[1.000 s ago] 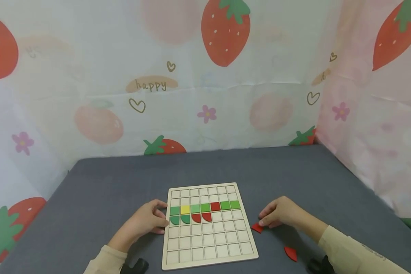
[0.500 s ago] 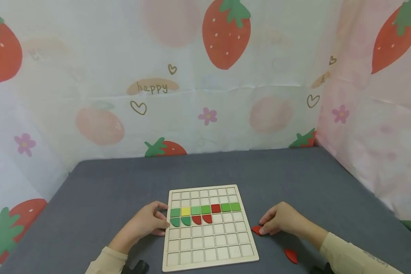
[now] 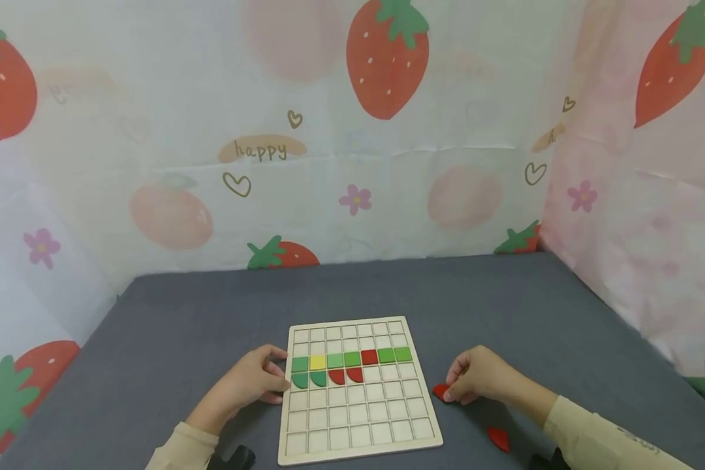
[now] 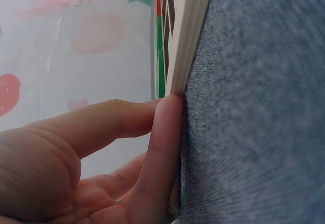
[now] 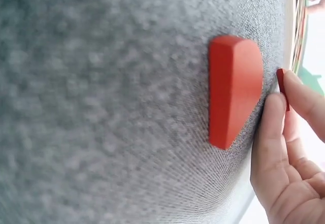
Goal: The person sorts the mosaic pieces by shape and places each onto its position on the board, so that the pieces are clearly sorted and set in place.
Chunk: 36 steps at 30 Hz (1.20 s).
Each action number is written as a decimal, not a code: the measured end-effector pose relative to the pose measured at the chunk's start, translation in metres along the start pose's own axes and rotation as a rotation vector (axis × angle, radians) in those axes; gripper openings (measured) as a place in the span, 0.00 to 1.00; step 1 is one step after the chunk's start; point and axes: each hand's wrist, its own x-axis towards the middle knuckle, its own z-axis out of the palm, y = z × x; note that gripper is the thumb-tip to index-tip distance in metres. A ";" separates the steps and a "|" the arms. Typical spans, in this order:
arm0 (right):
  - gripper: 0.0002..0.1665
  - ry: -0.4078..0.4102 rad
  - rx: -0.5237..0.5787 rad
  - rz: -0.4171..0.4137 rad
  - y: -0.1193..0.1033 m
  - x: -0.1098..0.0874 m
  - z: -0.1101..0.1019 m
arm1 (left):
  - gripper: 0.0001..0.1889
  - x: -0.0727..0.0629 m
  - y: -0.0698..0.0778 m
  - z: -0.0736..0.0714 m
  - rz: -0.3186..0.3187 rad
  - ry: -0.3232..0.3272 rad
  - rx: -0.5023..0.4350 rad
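The square wooden grid board [image 3: 358, 414] lies flat on the dark cloth. Across it runs a row of green, yellow and red squares [image 3: 369, 357]; below that are green and red quarter-circle pieces [image 3: 354, 375]. My left hand [image 3: 251, 377] holds the board's left edge between thumb and fingers, close over the cloth in the left wrist view. Off the board's right side, my right hand [image 3: 480, 375] pinches a red quarter-circle piece [image 5: 283, 89] between thumb and fingertip. A second red quarter-circle piece [image 3: 498, 438] lies on the cloth nearer me, its thick side visible in the right wrist view.
A dark grey cloth [image 3: 211, 307] covers the table. Behind and beside it hang printed strawberry sheets [image 3: 352, 156]. A black strap piece [image 3: 237, 457] shows by the left wrist, and another dark piece [image 3: 546, 462] by the right wrist.
The fingers of my right hand have closed further over the red piece, which has turned slightly beside the board. My left hand and the pieces on the board stay as they were.
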 end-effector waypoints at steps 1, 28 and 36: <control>0.11 -0.008 0.015 0.003 0.000 0.000 0.000 | 0.29 0.000 0.000 0.000 0.001 -0.001 0.001; 0.16 -0.038 0.141 -0.061 -0.014 0.010 -0.003 | 0.29 -0.002 0.002 -0.001 0.006 0.002 0.013; 0.14 0.000 0.180 -0.036 -0.027 0.018 0.009 | 0.30 0.000 -0.001 0.000 0.011 0.012 0.016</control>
